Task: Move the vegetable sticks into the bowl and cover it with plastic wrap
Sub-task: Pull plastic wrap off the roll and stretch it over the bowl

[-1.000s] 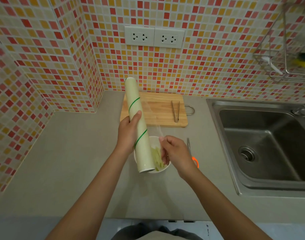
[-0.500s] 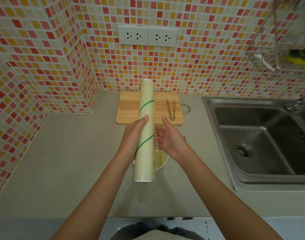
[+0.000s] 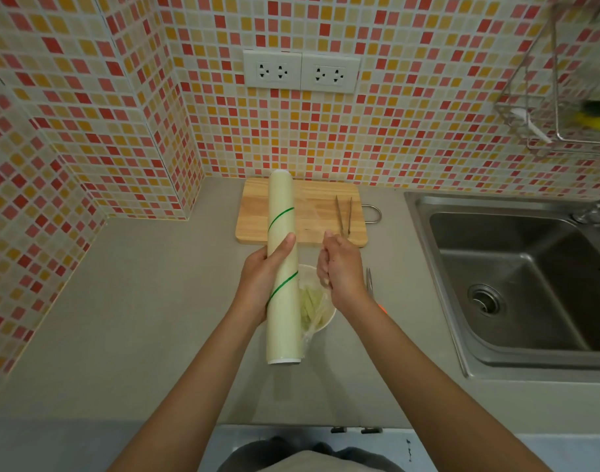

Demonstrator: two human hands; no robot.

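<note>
Gripping the plastic wrap roll (image 3: 282,267), left hand (image 3: 262,284) wraps it; right hand (image 3: 339,270) pinches the film's edge.

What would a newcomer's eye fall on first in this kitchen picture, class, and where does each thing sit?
First the long roll of plastic wrap, held in the left hand above the grey counter, while the right hand pulls film from it. Under them sits a white bowl of vegetable sticks. Behind, bright mosaic tiles frame a wooden cutting board bearing tongs.
</note>
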